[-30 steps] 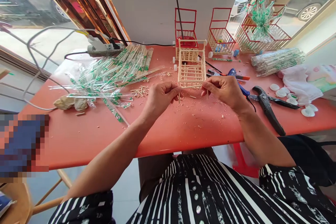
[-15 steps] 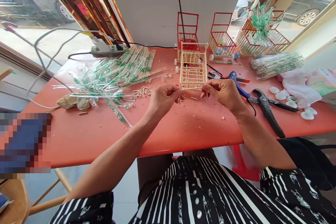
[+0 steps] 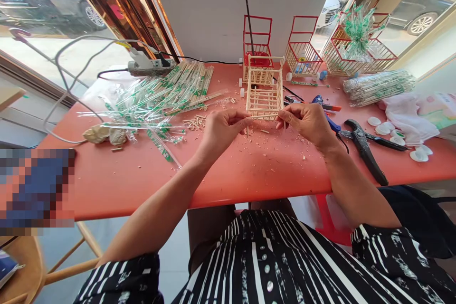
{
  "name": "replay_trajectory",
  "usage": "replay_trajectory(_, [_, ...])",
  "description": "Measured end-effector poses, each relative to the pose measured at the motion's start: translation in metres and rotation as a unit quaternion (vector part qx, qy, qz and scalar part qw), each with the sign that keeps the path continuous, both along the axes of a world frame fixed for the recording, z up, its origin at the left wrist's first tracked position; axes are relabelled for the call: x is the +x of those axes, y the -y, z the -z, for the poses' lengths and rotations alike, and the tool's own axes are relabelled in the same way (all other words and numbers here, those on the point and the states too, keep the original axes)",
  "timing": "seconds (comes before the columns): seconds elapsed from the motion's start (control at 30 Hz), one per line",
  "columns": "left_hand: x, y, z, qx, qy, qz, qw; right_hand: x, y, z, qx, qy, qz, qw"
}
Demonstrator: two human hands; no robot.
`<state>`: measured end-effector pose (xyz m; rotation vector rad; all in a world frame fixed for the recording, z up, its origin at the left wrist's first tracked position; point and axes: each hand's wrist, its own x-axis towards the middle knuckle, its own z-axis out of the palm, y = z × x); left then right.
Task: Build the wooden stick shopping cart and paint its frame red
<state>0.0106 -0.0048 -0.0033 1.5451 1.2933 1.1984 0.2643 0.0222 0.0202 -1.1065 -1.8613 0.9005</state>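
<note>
Hands have risen a little since a second ago, and the stick [image 3: 265, 117] they share now lies level against the near end of the bare wooden cart [image 3: 265, 97], where before it hung slightly lower and looser. The left hand [image 3: 221, 129] pinches the stick's left end between thumb and fingertips, a short upright piece poking down below them. The right hand [image 3: 306, 122] pinches the right end the same way, also with a short piece hanging below. Both grips are narrow and closed on the wood. The cart stands on the red table [image 3: 221, 171], just beyond the hands, in front of a red-framed cart [image 3: 257, 38]. By my reading the stick is being lined up on the cart's front edge. Pliers [image 3: 366, 147] lie to the right, wrapped chopsticks [image 3: 167, 92] to the left.
</note>
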Motion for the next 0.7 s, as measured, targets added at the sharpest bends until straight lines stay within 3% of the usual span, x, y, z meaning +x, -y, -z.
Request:
replay_trajectory(0.13, [0.0048, 0.0049, -0.003, 0.027, -0.033, -0.022, 0.999, -0.0024, 0.0005, 0.0015, -0.002, 0.004, -0.001, 1.0])
replay_trajectory(0.7, [0.0015, 0.0022, -0.0021, 0.004, -0.033, -0.015, 0.999, -0.01, 0.0072, -0.0024, -0.002, 0.033, -0.005, 0.999])
